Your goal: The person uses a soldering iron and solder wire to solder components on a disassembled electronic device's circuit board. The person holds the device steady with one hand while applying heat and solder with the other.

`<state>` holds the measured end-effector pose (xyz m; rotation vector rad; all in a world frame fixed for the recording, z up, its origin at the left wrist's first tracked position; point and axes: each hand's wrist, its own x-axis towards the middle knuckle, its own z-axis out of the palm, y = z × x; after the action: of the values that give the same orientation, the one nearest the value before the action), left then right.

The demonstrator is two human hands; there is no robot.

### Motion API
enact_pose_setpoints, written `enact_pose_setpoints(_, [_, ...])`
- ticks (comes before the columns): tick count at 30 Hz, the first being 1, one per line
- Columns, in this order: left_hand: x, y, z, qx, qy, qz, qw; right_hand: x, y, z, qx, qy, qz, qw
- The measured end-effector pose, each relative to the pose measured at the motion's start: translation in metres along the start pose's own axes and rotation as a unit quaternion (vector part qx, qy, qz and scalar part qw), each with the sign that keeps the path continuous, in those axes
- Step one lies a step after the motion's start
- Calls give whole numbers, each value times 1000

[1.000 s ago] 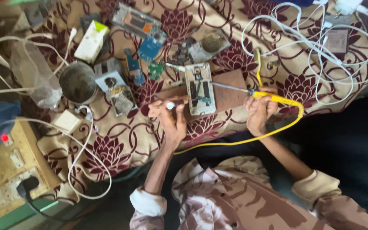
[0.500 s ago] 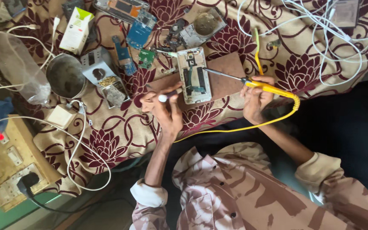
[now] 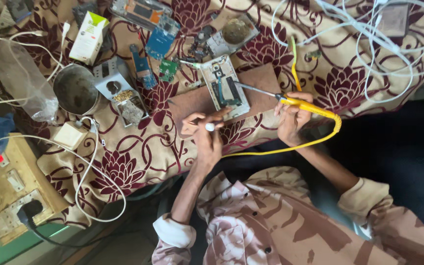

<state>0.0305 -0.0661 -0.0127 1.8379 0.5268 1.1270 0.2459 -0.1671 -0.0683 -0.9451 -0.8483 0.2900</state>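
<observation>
— Where are the hands?

— Centre of the frame, over a brown board (image 3: pixel 266 88) on a maroon-flowered cloth (image 3: pixel 138 162). Right hand (image 3: pixel 293 118), right of centre: fingers closed round the yellow handle of a soldering iron (image 3: pixel 298 102), pen-style. Metal tip points left and meets the opened phone (image 3: pixel 224 87) lying on the board; whether it actually touches, can't tell. Yellow cord (image 3: pixel 320 140) loops down and left below that hand.

— And the other?

— Left hand (image 3: pixel 207 135), just below the phone's lower edge. Fingers curled in, pinching a thin item with a small white end (image 3: pixel 210 127); too small to say what it is. Fingertips reach the phone's bottom corner.

— Around them?

— Upper middle: blue and green circuit boards (image 3: pixel 160 41), more phone parts. Upper left: a green-and-white box (image 3: pixel 89 37), a steel cup (image 3: pixel 74 91), a clear plastic bag (image 3: pixel 23 83). Lower left: a wooden switchboard (image 3: pixel 11 196) with a red light and a black plug. White cables (image 3: pixel 369 49) tangled at upper right. Person's patterned shirt fills the bottom.
</observation>
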Motion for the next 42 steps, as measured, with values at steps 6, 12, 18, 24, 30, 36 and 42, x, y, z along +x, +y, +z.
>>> enact_pose_setpoints(6, [18, 12, 7, 72, 64, -10, 995, 1, -3, 2, 22, 5, 23, 999])
enact_pose_setpoints(12, [43, 7, -6, 62, 18, -33, 997, -1, -5, 1, -21, 1, 12, 1000])
enact_pose_setpoints(18, [45, 11, -16, 287, -14, -16, 958, 3, -10, 5, 40, 28, 23, 999])
enact_pose_setpoints(24, [43, 18, -18, 174, 59, -21, 983, 4, -12, 3, 47, -9, 25, 999])
enact_pose_setpoints(30, [49, 30, -24, 224, 74, 26, 972, -1, -17, 5, -37, -15, 36, 999])
enact_pose_setpoints(36, [50, 29, -26, 64, -22, -91, 994, 2, -20, 8, -35, -7, 51, 998])
enact_pose_setpoints(42, [51, 23, -26, 18, 20, -9, 1000, 8, -21, 7, 94, 25, 84, 992])
